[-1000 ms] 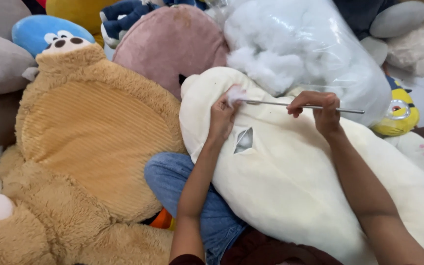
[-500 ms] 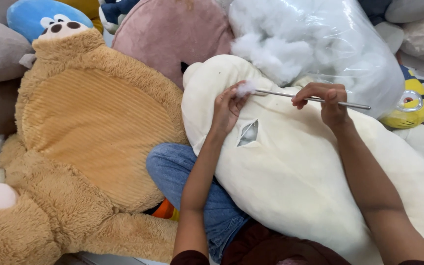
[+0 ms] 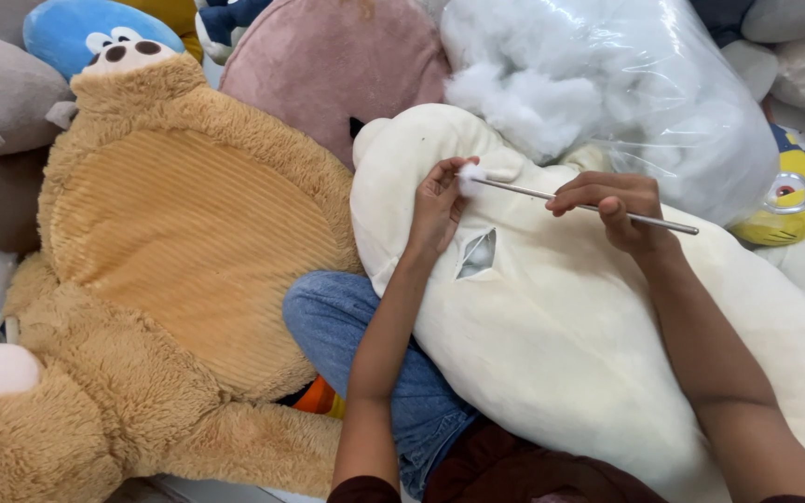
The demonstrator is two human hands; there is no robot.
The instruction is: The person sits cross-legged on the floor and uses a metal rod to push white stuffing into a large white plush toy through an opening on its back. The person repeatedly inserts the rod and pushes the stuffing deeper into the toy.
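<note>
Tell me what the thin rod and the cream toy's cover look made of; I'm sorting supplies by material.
The thin rod, pinched in the right hand, looks like metal: straight, grey, with a dull shine. The cream toy seems covered in short-pile plush fabric: matt, soft-looking, faintly fuzzy. The white tuft at the left hand looks like loose fibre stuffing, probably synthetic.
</note>
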